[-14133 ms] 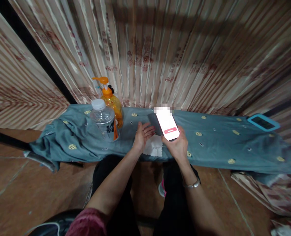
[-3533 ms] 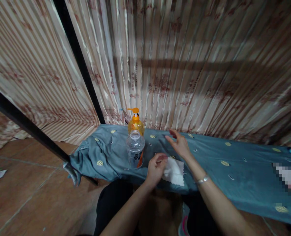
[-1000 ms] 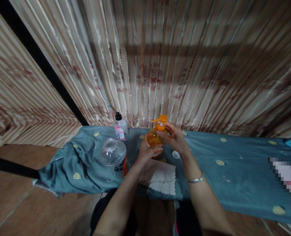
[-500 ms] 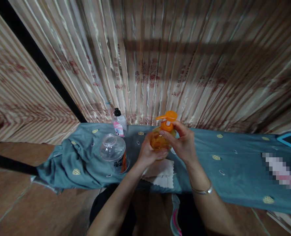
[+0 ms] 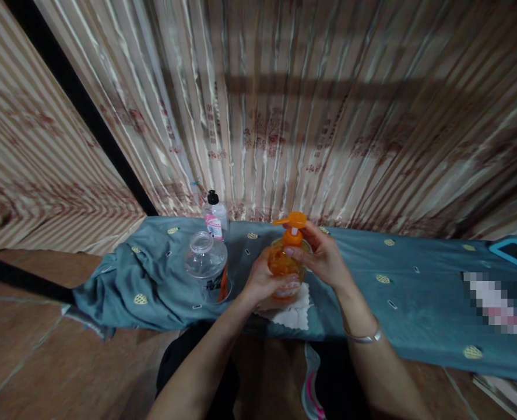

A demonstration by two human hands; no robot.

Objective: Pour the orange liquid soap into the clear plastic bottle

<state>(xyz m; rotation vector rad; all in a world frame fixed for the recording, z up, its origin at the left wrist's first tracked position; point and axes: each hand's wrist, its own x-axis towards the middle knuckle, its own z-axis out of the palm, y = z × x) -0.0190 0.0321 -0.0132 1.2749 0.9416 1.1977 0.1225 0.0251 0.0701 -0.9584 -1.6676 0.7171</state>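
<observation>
An amber pump bottle with an orange pump top stands nearly upright between my hands, above or on a white cloth with a scalloped edge. My left hand wraps round the bottle's body from the left. At its neck, the thumb and fingers of my right hand close round the orange collar from the right. The pump's spout points left. Where the bottle's base meets the cloth is partly hidden by my left hand.
Left of my hands stand a clear open-necked plastic jar and a clear bottle with a black cap. A blue-framed object and a blurred-out item lie at the right on the green patterned tablecloth. A striped curtain hangs behind.
Both hands have brought the pump bottle lower, towards the white cloth, and it is more upright. My right hand stays at the collar. The view has shifted slightly.
</observation>
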